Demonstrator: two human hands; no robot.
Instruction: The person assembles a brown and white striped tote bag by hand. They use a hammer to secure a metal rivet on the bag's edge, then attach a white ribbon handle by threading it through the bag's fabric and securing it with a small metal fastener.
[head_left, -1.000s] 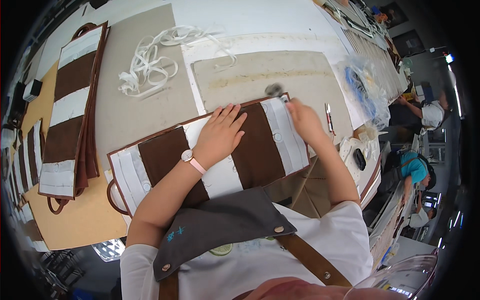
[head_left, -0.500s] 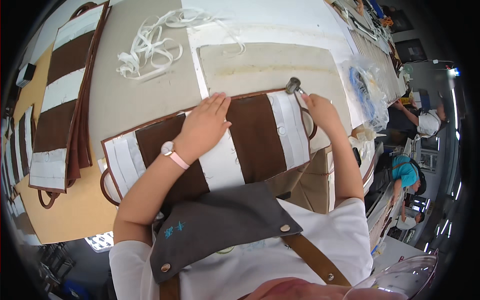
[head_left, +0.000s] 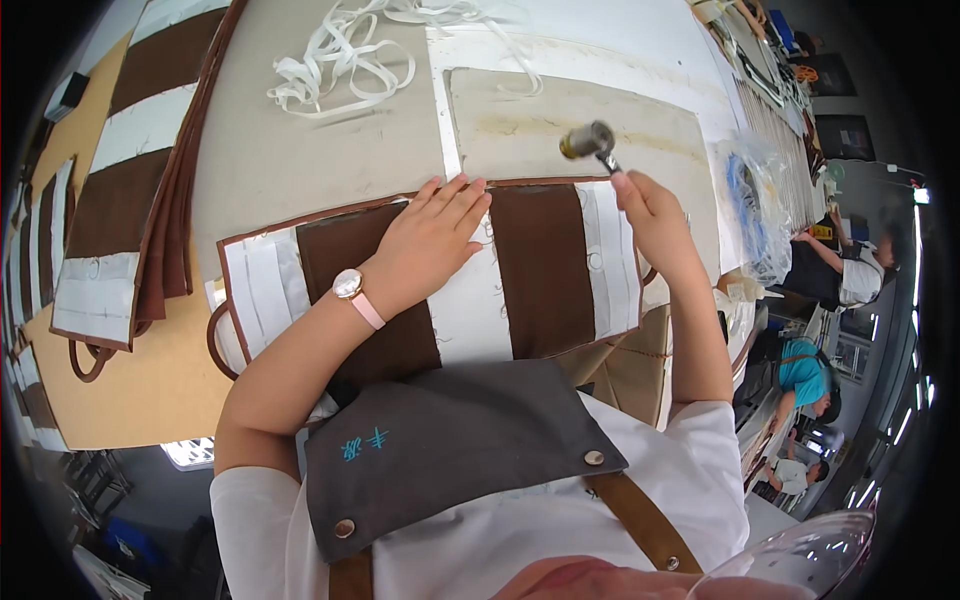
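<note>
A brown and white striped bag panel [head_left: 541, 270] with brown edging and handle loops lies across the table before me. My left hand [head_left: 425, 235] rests flat on its middle, fingers stretched to the far edge. In my right hand [head_left: 655, 215] is a small hammer [head_left: 590, 140], gripped by its handle. The metal head is raised beyond the panel's far right edge and slightly blurred. A brown handle loop [head_left: 217, 342] sticks out at the panel's left end; the one at the right is mostly hidden behind my right forearm.
White tape [head_left: 335, 65] lies tangled at the far side of the table. More striped panels [head_left: 135, 190] are stacked at the left. Clear plastic with a blue coil [head_left: 750, 210] sits on the right. Other people [head_left: 805, 375] work farther right.
The hammer has lifted off the panel's far right edge, its head now tilted up and away. My left hand stays flat on the panel. The whole view has shifted slightly.
</note>
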